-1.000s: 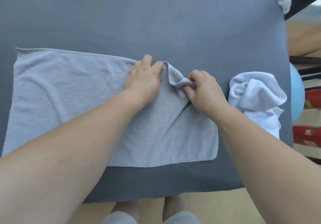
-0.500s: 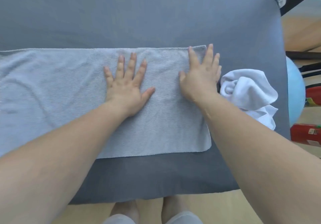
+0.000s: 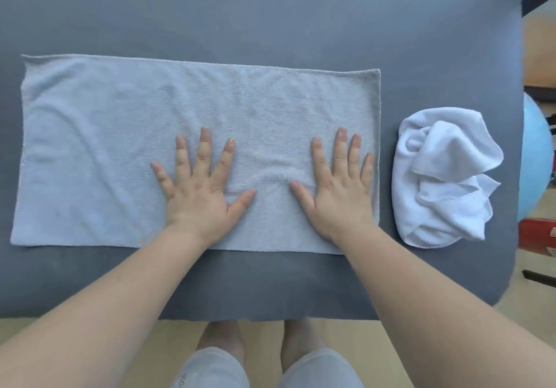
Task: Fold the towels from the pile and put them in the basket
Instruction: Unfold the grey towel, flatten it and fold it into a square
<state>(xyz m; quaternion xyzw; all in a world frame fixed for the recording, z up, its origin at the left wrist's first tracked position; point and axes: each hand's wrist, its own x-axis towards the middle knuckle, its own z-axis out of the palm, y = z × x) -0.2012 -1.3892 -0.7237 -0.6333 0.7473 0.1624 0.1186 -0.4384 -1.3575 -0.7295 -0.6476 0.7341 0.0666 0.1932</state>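
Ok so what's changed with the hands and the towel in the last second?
The right hand let go of the bunched far corner of the grey towel it was pinching; that corner now lies flat. Both it and the left hand flattened, palms down, and slid across the towel toward its near edge. The crumpled white towel stayed to the right on the grey surface.
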